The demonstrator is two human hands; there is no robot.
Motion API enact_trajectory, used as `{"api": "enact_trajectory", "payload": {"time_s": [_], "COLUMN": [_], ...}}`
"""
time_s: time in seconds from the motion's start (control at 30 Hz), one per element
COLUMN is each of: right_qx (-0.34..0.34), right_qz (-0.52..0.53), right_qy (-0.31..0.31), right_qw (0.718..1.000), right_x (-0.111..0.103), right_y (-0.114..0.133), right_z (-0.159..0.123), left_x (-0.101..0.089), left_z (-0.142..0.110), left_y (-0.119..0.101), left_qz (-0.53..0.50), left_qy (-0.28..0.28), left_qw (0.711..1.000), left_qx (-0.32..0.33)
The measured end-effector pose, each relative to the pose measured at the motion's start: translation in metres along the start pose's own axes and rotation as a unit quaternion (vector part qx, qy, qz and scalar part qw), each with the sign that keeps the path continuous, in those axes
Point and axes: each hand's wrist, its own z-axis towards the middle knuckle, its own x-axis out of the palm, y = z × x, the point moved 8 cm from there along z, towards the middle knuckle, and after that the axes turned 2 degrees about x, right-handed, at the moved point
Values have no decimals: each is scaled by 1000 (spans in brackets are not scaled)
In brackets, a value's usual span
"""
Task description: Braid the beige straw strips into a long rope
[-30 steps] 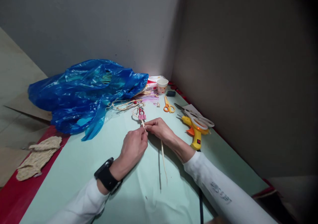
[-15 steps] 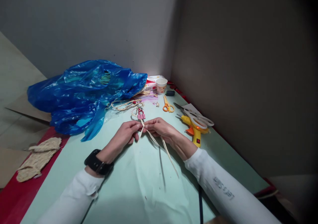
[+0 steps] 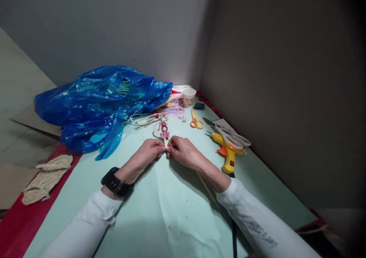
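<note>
A pale straw braid [image 3: 165,141] runs toward me from a pink binder clip [image 3: 165,135], with a small red and white piece [image 3: 164,128] just behind the clip. My left hand [image 3: 151,150] pinches the braid's near end from the left. From the right, my right hand [image 3: 183,151] pinches the strands at the same spot, fingertips almost touching the left ones. One loose straw strand [image 3: 208,189] trails under my right wrist toward the sleeve. Another thin strand shows beside my left wrist. The exact crossing of the strands is hidden by my fingers.
A blue plastic bag [image 3: 94,109] fills the back left. Orange scissors [image 3: 196,120], a paper cup [image 3: 189,97], a yellow glue gun [image 3: 227,151] and large white-handled scissors [image 3: 228,134] lie right. A woven straw piece [image 3: 48,178] rests on the red left edge. A wall borders the right.
My hands have drawn closer together at the braid. The loose strands that hung between them have been pulled outward, toward each wrist. The view has shifted slightly.
</note>
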Motion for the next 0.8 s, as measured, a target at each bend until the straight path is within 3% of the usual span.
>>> {"api": "enact_trajectory", "payload": {"time_s": [0.17, 0.47, 0.63, 0.8], "right_qx": [-2, -38, -24, -40], "right_qz": [-102, -173, -256, -338], "right_qy": [-16, -14, -70, -90], "right_qw": [995, 984, 964, 936], "right_x": [-5, -12, -17, 3], "right_y": [8, 7, 21, 43], "right_z": [-4, 0, -13, -32], "left_x": [1, 7, 3, 3], "left_z": [3, -3, -2, -5], "left_y": [5, 5, 10, 13], "left_qz": [3, -28, -25, -54], "left_qy": [-20, -60, -100, -103], "left_qw": [1000, 998, 995, 993], "left_qx": [16, -2, 4, 7]}}
